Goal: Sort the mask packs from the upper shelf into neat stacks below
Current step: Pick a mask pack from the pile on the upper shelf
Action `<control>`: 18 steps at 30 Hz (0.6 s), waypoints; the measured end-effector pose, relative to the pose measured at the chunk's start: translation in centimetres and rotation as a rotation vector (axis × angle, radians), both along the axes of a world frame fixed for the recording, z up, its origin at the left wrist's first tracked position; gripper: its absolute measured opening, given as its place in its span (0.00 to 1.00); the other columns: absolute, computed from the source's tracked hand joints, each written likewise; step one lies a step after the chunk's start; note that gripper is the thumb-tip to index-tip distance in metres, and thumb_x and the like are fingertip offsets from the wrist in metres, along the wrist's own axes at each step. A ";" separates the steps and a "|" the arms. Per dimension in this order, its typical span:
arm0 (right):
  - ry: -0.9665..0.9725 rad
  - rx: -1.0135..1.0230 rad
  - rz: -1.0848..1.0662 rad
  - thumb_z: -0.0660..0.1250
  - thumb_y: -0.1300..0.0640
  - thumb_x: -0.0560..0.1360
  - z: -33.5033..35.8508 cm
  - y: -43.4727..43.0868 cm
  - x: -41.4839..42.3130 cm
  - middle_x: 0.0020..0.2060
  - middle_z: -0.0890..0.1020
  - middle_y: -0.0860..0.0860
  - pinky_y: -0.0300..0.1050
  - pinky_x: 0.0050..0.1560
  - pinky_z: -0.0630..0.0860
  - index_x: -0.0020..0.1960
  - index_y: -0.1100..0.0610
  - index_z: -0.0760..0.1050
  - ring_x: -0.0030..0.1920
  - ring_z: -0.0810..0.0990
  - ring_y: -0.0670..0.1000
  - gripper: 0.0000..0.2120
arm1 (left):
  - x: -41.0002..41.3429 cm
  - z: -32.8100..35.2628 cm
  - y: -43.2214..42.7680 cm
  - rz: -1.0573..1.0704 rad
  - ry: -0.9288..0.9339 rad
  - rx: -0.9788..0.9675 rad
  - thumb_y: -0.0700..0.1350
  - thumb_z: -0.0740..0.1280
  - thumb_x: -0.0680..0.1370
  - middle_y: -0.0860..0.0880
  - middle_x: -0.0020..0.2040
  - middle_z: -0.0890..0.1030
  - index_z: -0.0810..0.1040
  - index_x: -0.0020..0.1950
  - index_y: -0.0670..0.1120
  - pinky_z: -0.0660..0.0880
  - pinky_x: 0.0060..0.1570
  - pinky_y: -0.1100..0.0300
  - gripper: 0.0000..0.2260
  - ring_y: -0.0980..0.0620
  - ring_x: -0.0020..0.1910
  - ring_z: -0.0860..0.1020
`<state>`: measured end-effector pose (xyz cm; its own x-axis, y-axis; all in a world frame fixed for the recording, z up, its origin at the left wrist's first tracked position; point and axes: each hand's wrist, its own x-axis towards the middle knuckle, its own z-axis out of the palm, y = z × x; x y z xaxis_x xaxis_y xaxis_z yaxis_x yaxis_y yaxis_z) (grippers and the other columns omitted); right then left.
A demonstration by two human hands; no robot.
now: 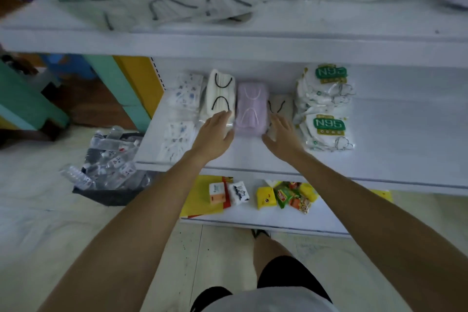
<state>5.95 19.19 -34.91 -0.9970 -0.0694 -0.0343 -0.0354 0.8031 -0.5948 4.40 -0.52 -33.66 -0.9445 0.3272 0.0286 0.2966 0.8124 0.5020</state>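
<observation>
Two-handed, with left hand (215, 132) and right hand (282, 134) lying flat, fingers straight, flanking the lilac mask stack (252, 106) on the lower shelf (392, 134), press inward evenly and square its edges with the white stack (220, 91) alongside, without toppling it.

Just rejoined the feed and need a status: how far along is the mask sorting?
Done: patterned packs, white packs, purple packs and N95 packs sit stacked in a row on the lower shelf. In hand: the left hand and right hand, fingers straight, rest either side of the purple packs. Left: a loose heap of packs covers the upper shelf.
</observation>
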 end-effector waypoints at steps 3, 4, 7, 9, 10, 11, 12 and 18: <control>0.144 0.029 0.133 0.58 0.50 0.75 3.7 -1.0 5.6 0.72 0.64 0.58 0.54 0.70 0.62 0.74 0.59 0.59 0.71 0.62 0.59 0.29 | 4.0 3.4 -0.7 -0.090 0.111 0.134 0.43 0.59 0.81 0.43 0.73 0.65 0.62 0.74 0.40 0.62 0.68 0.56 0.22 0.46 0.71 0.65; 0.205 0.029 0.164 0.57 0.51 0.75 5.1 -1.1 7.0 0.70 0.67 0.58 0.54 0.67 0.65 0.73 0.59 0.62 0.70 0.65 0.60 0.28 | 4.9 4.8 -0.6 -0.117 0.159 0.173 0.44 0.59 0.81 0.44 0.72 0.67 0.63 0.73 0.41 0.65 0.66 0.58 0.21 0.47 0.69 0.67; 0.405 0.057 0.193 0.56 0.52 0.75 10.3 -0.5 9.3 0.62 0.76 0.59 0.52 0.58 0.72 0.67 0.61 0.70 0.60 0.74 0.58 0.23 | 7.0 10.0 0.2 -0.170 0.343 0.242 0.47 0.56 0.79 0.47 0.69 0.70 0.67 0.71 0.42 0.68 0.54 0.67 0.21 0.52 0.62 0.72; 0.478 0.073 0.146 0.56 0.53 0.75 14.1 0.4 10.4 0.59 0.77 0.59 0.52 0.56 0.73 0.64 0.63 0.72 0.57 0.75 0.58 0.22 | 8.2 13.7 1.1 -0.230 0.482 0.270 0.46 0.56 0.79 0.46 0.66 0.73 0.70 0.69 0.41 0.68 0.51 0.69 0.19 0.53 0.58 0.74; 0.514 0.082 0.111 0.57 0.54 0.75 15.6 1.1 10.9 0.59 0.77 0.59 0.51 0.55 0.72 0.64 0.63 0.73 0.57 0.75 0.59 0.21 | 8.6 15.3 1.7 -0.267 0.542 0.287 0.46 0.55 0.80 0.45 0.64 0.74 0.71 0.67 0.40 0.67 0.51 0.69 0.19 0.54 0.57 0.73; 0.545 0.090 0.071 0.58 0.56 0.74 17.0 1.9 11.2 0.59 0.77 0.59 0.49 0.55 0.71 0.64 0.63 0.72 0.57 0.74 0.57 0.21 | 9.0 17.0 2.2 -0.298 0.591 0.302 0.45 0.55 0.79 0.44 0.63 0.75 0.72 0.67 0.40 0.67 0.51 0.70 0.19 0.54 0.56 0.73; 0.572 0.095 0.031 0.58 0.56 0.75 18.2 2.7 11.6 0.60 0.77 0.58 0.45 0.55 0.68 0.65 0.62 0.72 0.58 0.72 0.55 0.20 | 9.1 18.5 2.7 -0.315 0.626 0.306 0.45 0.55 0.79 0.45 0.62 0.76 0.72 0.67 0.40 0.66 0.51 0.71 0.19 0.55 0.56 0.73; 0.623 0.100 -0.115 0.61 0.62 0.78 22.6 7.8 13.4 0.64 0.74 0.54 0.34 0.59 0.59 0.68 0.58 0.69 0.65 0.69 0.54 0.18 | 8.0 24.4 5.7 -0.220 0.656 0.224 0.45 0.56 0.76 0.45 0.65 0.74 0.73 0.66 0.42 0.68 0.59 0.59 0.20 0.47 0.63 0.72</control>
